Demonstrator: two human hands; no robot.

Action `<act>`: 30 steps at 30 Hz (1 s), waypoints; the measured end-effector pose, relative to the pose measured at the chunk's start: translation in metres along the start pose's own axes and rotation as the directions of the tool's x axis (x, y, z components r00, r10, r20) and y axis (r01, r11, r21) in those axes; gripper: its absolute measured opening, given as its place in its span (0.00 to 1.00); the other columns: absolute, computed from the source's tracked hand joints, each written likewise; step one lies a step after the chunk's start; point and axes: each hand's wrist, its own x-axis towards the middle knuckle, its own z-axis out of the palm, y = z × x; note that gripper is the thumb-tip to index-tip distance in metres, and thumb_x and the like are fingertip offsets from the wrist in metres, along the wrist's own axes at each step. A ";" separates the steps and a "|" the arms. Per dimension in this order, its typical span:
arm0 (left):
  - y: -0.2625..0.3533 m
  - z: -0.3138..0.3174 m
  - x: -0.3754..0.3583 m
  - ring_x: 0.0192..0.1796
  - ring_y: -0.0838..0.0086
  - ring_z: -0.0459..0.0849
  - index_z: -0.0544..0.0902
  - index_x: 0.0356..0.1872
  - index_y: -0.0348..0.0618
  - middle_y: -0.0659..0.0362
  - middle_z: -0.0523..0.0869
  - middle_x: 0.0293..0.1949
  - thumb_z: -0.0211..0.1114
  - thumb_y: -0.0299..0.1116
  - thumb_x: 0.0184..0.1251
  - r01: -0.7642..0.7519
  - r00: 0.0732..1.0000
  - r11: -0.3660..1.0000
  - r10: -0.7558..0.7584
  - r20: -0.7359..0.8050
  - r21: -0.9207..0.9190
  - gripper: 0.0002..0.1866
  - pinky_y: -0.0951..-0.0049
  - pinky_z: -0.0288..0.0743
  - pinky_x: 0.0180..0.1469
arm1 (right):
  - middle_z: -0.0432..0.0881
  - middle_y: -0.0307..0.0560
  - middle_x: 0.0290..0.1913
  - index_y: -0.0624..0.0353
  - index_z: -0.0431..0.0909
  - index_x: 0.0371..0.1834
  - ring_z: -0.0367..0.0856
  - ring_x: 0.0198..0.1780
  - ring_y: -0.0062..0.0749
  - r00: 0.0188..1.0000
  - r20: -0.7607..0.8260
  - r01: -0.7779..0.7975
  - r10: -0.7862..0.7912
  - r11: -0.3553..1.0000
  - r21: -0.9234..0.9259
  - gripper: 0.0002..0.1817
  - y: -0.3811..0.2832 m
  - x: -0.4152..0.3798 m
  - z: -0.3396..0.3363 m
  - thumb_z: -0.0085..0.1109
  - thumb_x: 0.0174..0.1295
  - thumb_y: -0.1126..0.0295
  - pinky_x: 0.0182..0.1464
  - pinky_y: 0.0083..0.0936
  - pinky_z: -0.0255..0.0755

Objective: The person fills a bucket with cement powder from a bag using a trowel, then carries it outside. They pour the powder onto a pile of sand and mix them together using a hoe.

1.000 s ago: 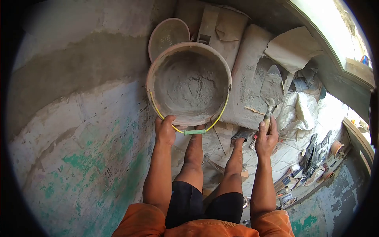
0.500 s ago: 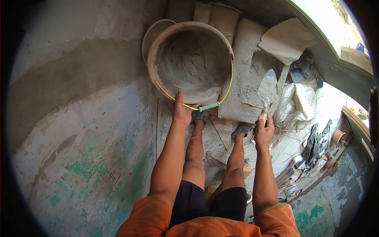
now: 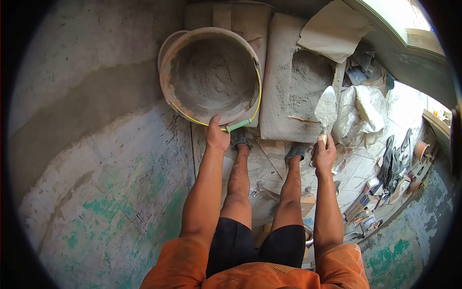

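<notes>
My left hand (image 3: 218, 137) grips the near rim of a round bucket (image 3: 166, 91), its thumb over the edge and its other fingers hidden beneath. Grey, crumbly mortar (image 3: 216, 77) coats the bucket's inside. A yellow wire handle with a green grip (image 3: 238, 125) hangs along the near rim. In my right hand (image 3: 324, 155) is a trowel (image 3: 327, 107), held by its wooden handle with the blade pointing away from me and smeared grey. Left of the blade lies an opened cement bag (image 3: 276, 106), grey powder (image 3: 310, 79) showing through its torn top.
A plastered wall (image 3: 120, 144) with green patches runs along the left. Beside the trowel sits a white crumpled sack (image 3: 358, 115). Tools and scraps (image 3: 370, 207) litter the tiled floor at right, near a small pot (image 3: 421, 150). Another bag (image 3: 250, 24) lies behind the bucket.
The bucket has shifted left in view with my left hand, and its handle grip has swung left. The trowel blade, still in my right hand, now sits slightly lower and shows less mortar.
</notes>
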 end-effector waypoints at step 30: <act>-0.044 -0.009 -0.031 0.69 0.52 0.80 0.73 0.69 0.35 0.48 0.81 0.66 0.62 0.24 0.65 0.049 0.999 0.976 -0.052 -0.012 -0.212 0.29 0.47 0.72 0.77 | 0.77 0.34 0.28 0.60 0.70 0.77 0.71 0.22 0.16 0.997 0.022 -0.082 0.080 0.994 0.068 0.26 -0.024 -0.036 -0.041 0.57 0.79 0.66 0.23 0.19 0.68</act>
